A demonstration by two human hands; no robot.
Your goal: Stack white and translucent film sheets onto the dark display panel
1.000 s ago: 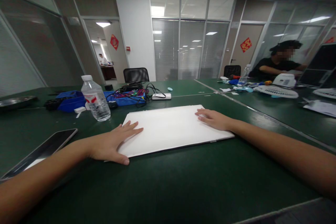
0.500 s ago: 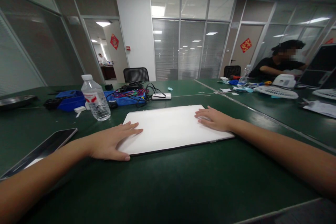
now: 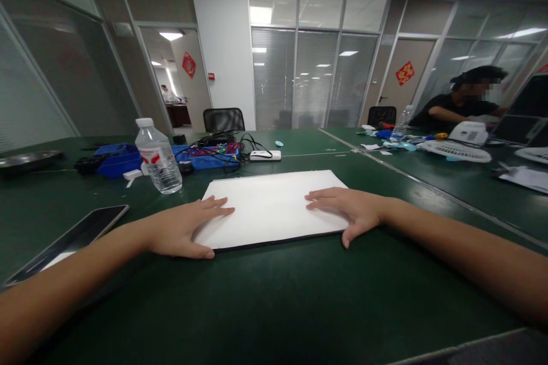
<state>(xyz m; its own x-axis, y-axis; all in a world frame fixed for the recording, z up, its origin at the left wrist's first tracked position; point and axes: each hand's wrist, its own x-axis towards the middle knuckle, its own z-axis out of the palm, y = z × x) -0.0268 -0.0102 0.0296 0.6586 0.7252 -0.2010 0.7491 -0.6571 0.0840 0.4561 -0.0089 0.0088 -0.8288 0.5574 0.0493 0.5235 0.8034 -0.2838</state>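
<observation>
Left hand (image 3: 182, 231), spread wide, fingers over the left end of a white panel (image 3: 265, 211), thumb at its near edge; right hand (image 3: 357, 210), also wide, now shifted inward over the right end, thumb newly out at the near edge, so both ends are bracketed alike. Panel: flat on the green worktop (image 3: 278, 308), between the hands. Beyond: clear bottle (image 3: 161, 165), blue tray (image 3: 205, 162) of tangled wires (image 3: 209, 148).
</observation>
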